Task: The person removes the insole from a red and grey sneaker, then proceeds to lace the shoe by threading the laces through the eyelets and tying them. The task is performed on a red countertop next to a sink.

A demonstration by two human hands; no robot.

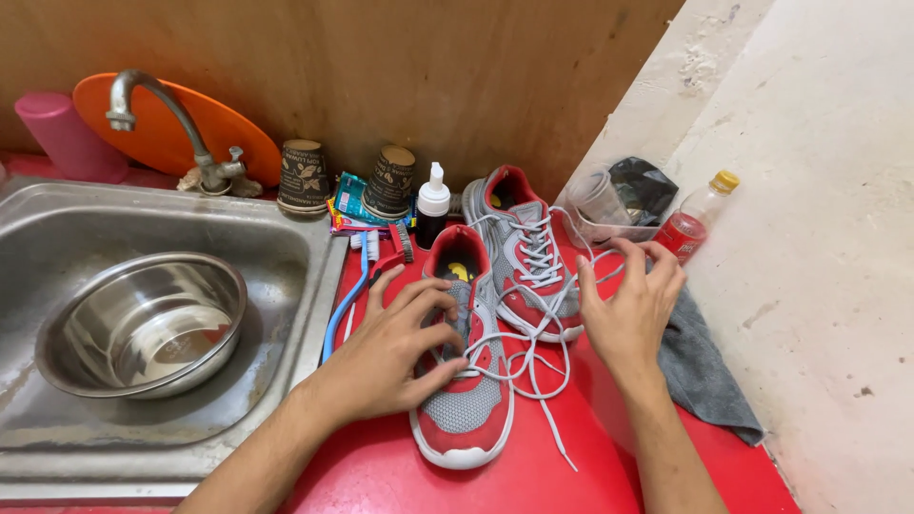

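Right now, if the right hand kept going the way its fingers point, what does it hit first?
Probably the clear plastic container by the wall: the right hand points up and away over the far shoe's laces. Depth is unclear, so it might pass above.

a single head-worn view looks steeply down and forward from just above the person's forearms, close over the red surface [571, 476]. it faces a wooden back wall [400, 76], with the steel sink [286, 238] filling the left side and a pale plaster wall [819, 238] closing the right.
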